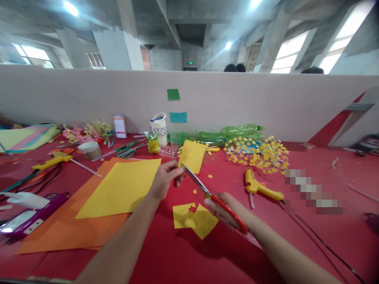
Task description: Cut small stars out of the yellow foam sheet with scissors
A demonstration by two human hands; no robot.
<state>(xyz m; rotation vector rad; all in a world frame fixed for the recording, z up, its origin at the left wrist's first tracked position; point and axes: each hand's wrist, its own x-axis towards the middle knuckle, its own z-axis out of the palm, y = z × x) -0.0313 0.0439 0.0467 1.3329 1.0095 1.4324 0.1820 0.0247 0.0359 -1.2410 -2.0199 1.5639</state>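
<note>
My left hand (166,178) pinches the lower left corner of a small yellow paper piece (194,156), held up above the red table. In my right hand (226,209) is a pair of scissors (217,202) with red handles; the blade tips meet the paper's edge near my left fingertips. Two more yellow paper pieces (204,221) lie below on the table, overlapping, one with a star-shaped hole. A small cut yellow star (210,176) rests just beyond the scissors.
Large yellow (118,189) and orange sheets (68,225) lie at left, near a purple power strip (35,217). Yellow glue guns (260,187) sit on both sides. Star decorations (260,154), green bottles (213,138) and a white cup (159,129) stand toward the partition (225,98).
</note>
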